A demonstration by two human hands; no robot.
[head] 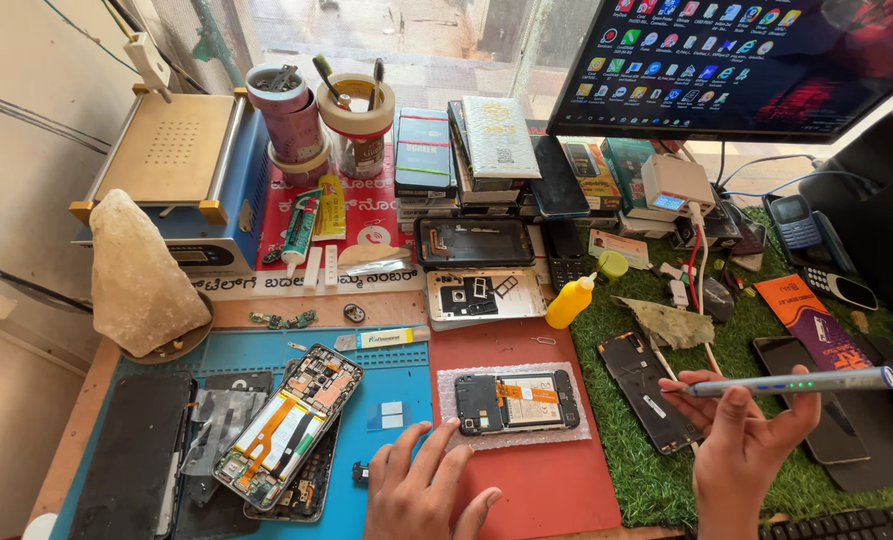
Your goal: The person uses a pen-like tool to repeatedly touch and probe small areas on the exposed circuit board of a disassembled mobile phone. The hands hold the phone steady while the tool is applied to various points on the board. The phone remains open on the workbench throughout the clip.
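Left hand [422,492] rests spread beside the opened phone [517,401]; right hand [742,440] pinches a pen-shaped tool [797,381].

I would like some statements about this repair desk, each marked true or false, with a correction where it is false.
1. The right hand holds a pen-shaped tool. True.
2. The left hand grips the yellow squeeze bottle. False: it rests flat on the mats, near the opened phone on its bubble wrap.
3. The monitor is switched off. False: it shows rows of icons.
4. A pale rock-like lump sits at the left. True.
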